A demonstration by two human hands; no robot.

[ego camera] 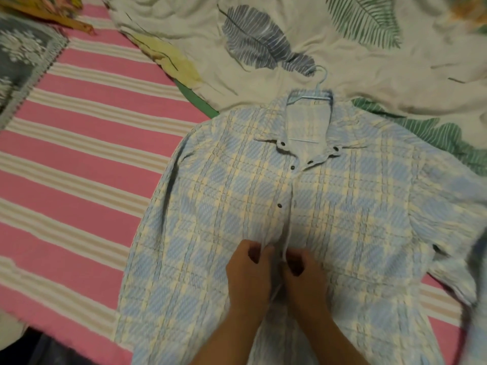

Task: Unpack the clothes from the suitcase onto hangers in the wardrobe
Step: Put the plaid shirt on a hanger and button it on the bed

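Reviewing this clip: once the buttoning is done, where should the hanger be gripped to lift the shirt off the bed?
Probably at the hook of the hanger, coming from above the collar end. It is the only part sticking clear of the plaid shirt; the rest sits inside the collar. Both the left hand and right hand now pinch the placket lower down.

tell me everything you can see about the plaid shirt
The plaid shirt is light blue and cream, of textured woven cloth, with a collar and small dark buttons. It lies flat, front up, on the pink striped bedsheet, with a pale blue hanger in its neck. Both hands, left hand and right hand, pinch its placket at mid-chest.
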